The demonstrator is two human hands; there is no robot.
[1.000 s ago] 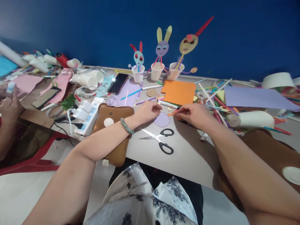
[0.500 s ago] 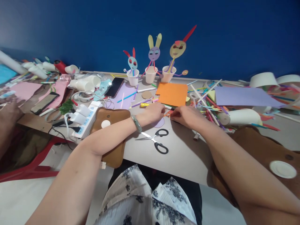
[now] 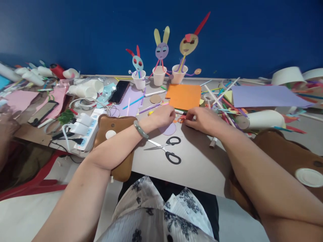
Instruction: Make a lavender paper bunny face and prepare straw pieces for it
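Note:
Just above a purple paper circle, my left hand is closed with its fingers curled; what they hold, if anything, is hidden. My right hand has its fingertips pinched together near small orange and red paper bits on the table between the hands. Black-handled scissors lie partly open below both hands. Behind them is an orange paper sheet. Three paper-faced figures stand in white cups against the blue wall, the middle one with yellow ears.
At left are a power strip, a phone and another person's blurred hand. Brown bags with white discs lie under my left forearm and beside my right one. Pipe cleaners, a paper roll and purple paper crowd the right.
The view has shifted slightly, and more of the purple circle shows beside my left hand. My right hand's fingers have moved a little over the small paper bits.

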